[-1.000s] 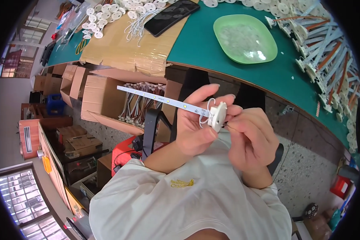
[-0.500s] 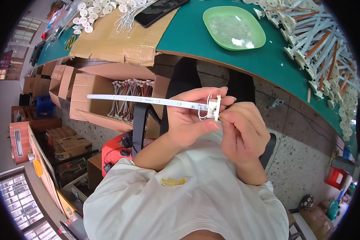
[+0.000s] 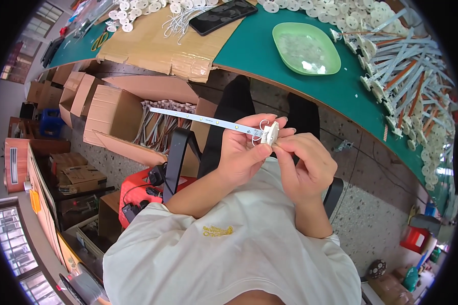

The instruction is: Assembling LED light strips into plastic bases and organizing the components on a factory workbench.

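Observation:
My left hand (image 3: 242, 154) is closed around one end of a slim white LED strip (image 3: 202, 118), gripping it next to a round white plastic end cap (image 3: 271, 133). Thin white wires loop between the strip and the cap. The strip's far end points left over an open carton. At the cap's lower edge my right hand (image 3: 306, 165) is pinched, thumb against fingers. Whether a small part sits between those fingertips is hidden.
Ahead is a green-topped table (image 3: 249, 46) with a pale green dish (image 3: 336, 60) of small clear pieces, a black phone (image 3: 223, 17) and piled LED strips (image 3: 407, 76) at right. An open carton (image 3: 109, 114) of strips stands left, near a red stool (image 3: 129, 195).
The strip has tilted, its free end swinging up and right in the picture. The cap has turned so more of its round face shows. My right hand stays pinched at its edge.

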`<state>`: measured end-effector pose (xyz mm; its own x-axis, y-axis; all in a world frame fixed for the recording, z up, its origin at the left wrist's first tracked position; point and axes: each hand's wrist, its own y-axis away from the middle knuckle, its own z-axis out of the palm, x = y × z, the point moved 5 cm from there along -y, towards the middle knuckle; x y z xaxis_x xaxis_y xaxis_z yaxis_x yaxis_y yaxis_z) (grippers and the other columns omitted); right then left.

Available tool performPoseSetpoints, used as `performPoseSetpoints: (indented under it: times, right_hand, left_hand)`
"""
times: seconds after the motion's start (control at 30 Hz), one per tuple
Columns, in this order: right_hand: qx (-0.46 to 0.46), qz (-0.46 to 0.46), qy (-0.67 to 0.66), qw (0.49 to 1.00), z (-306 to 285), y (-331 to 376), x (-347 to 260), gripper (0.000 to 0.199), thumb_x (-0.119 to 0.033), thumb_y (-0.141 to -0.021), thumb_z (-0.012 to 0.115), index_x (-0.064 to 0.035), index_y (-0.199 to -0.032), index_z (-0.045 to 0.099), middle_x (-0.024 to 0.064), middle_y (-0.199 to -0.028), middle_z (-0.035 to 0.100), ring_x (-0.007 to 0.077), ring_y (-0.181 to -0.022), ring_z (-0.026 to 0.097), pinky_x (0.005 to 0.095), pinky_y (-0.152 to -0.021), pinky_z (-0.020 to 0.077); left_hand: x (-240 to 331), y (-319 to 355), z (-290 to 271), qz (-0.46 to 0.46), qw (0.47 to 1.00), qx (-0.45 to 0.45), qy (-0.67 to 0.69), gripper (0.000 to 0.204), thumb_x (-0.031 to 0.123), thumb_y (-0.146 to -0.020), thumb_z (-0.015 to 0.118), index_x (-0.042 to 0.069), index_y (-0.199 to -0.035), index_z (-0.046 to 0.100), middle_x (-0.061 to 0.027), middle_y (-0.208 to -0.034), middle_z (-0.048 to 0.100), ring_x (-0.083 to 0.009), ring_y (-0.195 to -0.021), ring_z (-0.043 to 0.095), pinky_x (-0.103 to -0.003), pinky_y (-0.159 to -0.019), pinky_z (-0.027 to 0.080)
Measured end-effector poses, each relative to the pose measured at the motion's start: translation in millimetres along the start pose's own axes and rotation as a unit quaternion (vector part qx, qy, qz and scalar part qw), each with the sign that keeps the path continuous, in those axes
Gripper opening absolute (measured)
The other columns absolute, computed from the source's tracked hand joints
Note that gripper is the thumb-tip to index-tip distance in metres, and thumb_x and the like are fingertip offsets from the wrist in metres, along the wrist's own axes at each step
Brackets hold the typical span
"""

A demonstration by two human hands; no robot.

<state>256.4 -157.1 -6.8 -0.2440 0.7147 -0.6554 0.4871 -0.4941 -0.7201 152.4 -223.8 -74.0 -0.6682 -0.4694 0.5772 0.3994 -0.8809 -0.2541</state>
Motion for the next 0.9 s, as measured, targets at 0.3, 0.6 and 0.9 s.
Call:
performPoseSetpoints:
  times: [0.3, 0.6, 0.9]
  right_hand:
    - [-0.046, -0.050, 0.052, 0.996, -2.3, -2.6, -5.2, 0.014, 0.013, -0.071, 0.066, 0.0059, -0.083, 0.064, 0.0133, -0.075, 0.065, 0.0262, -0.062, 0.062, 0.0302, -0.058, 0.0490]
    - [0.023, -0.064, 0.049, 0.996, 5.8, 0.2, 2.4, 0.015, 0.012, -0.070, 0.066, 0.0062, -0.083, 0.064, 0.0147, -0.075, 0.064, 0.0278, -0.062, 0.063, 0.0331, -0.058, 0.0518]
    - [-0.040, -0.078, 0.048, 0.995, 45.6, -47.7, 9.0, 0.015, 0.007, -0.073, 0.070, 0.0073, -0.088, 0.065, 0.0157, -0.079, 0.067, 0.0264, -0.067, 0.066, 0.0312, -0.058, 0.0525]
  left_hand:
    - [-3.3, 3.5, -8.7, 0.008, 1.000, -0.024, -0.011, 0.054, 0.010, -0.087, 0.069, 0.004, -0.135, 0.045, -0.0222, -0.137, 0.051, -0.0359, -0.121, 0.056, -0.049, -0.102, 0.048]
    - [5.2, -3.7, -8.6, 0.061, 0.992, -0.017, -0.111, 0.056, 0.011, -0.084, 0.073, 0.000, -0.133, 0.046, -0.0256, -0.135, 0.051, -0.0356, -0.116, 0.060, -0.049, -0.097, 0.051]
    - [92.1, -40.7, -11.6, 0.034, 0.942, 0.087, -0.323, 0.034, -0.002, -0.083, 0.071, -0.005, -0.115, 0.060, -0.0121, -0.108, 0.067, -0.0173, -0.098, 0.066, -0.031, -0.085, 0.054]
